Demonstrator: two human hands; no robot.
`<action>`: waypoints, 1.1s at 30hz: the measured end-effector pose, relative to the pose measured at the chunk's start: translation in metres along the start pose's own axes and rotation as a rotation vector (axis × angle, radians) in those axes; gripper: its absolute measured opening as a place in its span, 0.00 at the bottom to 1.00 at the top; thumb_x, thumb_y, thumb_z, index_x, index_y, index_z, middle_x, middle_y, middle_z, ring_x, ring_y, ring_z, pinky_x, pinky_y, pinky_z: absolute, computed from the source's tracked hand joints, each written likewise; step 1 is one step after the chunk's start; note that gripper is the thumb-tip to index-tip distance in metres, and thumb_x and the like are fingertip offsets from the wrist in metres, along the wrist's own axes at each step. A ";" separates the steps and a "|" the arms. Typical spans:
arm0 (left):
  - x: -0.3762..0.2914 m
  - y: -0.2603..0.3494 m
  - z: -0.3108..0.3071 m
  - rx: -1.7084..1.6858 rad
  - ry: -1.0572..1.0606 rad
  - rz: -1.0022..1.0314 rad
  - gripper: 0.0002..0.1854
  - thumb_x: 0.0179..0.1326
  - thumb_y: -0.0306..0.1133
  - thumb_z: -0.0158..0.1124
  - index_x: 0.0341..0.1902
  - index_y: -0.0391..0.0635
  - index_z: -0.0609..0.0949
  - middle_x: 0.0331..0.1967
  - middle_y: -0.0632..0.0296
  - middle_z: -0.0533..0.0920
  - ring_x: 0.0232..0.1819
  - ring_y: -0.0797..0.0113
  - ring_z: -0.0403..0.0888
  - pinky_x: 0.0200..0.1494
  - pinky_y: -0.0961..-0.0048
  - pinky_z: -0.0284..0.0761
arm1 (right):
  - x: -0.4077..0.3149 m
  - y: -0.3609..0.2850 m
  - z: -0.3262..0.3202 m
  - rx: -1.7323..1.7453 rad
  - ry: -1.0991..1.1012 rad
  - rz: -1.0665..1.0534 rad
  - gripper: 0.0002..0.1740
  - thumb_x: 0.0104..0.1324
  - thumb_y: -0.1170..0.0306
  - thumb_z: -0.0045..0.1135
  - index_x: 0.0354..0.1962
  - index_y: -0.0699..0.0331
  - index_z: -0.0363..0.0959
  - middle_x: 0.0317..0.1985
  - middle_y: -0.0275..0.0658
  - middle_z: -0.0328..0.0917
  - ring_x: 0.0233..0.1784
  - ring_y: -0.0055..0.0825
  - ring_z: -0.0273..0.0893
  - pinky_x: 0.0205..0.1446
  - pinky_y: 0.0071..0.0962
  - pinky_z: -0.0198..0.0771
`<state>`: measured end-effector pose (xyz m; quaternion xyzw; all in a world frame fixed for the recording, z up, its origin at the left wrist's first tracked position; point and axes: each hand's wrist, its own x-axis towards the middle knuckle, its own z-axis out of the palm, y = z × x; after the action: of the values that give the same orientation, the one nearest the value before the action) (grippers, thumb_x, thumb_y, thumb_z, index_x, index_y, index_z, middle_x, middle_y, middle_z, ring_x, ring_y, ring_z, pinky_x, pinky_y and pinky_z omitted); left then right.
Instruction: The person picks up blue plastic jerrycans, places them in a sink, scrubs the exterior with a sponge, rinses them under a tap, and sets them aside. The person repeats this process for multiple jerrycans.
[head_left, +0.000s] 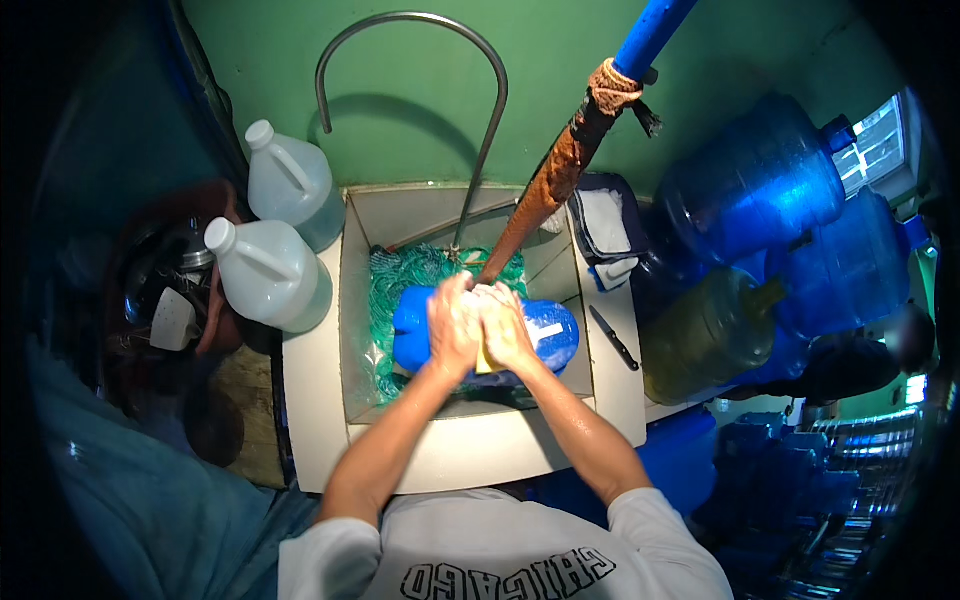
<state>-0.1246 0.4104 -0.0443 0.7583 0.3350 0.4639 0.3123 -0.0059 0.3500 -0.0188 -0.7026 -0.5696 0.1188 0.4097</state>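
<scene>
Over a tiled basin (465, 196), my left hand (454, 330) and my right hand (504, 326) are close together, fingers pointing away from me, with something whitish, perhaps lather, around the fingertips. Under them lies a blue plastic container (411, 326) on its side, its rounded end to the right bearing a white strip. A yellow patch shows between my wrists; what it belongs to is unclear. Green netting or cord (412, 266) fills the basin's bottom. Whether either hand grips anything is hidden by the fingers and blur.
Two translucent jugs (274, 277) stand left of the basin. A curved metal pipe (501, 75) and a rusty, blue-topped pole (551, 169) rise behind. Right are a knife (615, 339) on the ledge, a dark tub (634, 202) with white contents and large blue water bottles (757, 180).
</scene>
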 end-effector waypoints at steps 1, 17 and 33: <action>-0.014 0.008 0.006 -0.140 -0.110 -0.099 0.29 0.66 0.42 0.53 0.66 0.37 0.70 0.60 0.42 0.75 0.63 0.41 0.70 0.66 0.49 0.62 | 0.000 0.006 0.009 0.484 -0.081 0.285 0.18 0.75 0.64 0.45 0.51 0.65 0.78 0.54 0.43 0.79 0.60 0.34 0.75 0.68 0.32 0.65; -0.045 -0.043 0.035 0.448 -0.453 0.166 0.29 0.61 0.35 0.58 0.64 0.33 0.71 0.64 0.37 0.70 0.70 0.40 0.63 0.72 0.45 0.55 | -0.011 0.030 -0.005 -0.252 -0.153 -0.102 0.19 0.57 0.55 0.67 0.36 0.61 0.74 0.35 0.42 0.75 0.45 0.42 0.73 0.55 0.41 0.64; -0.031 -0.034 -0.031 0.445 -0.059 0.006 0.22 0.55 0.42 0.66 0.51 0.42 0.81 0.71 0.43 0.64 0.78 0.36 0.49 0.74 0.31 0.38 | -0.020 0.022 -0.012 -0.400 -0.338 -0.031 0.21 0.67 0.52 0.60 0.46 0.58 0.84 0.42 0.41 0.86 0.45 0.37 0.80 0.55 0.40 0.61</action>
<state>-0.1715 0.4110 -0.0748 0.8227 0.4176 0.3572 0.1454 0.0104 0.3262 -0.0330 -0.7310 -0.6527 0.1132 0.1637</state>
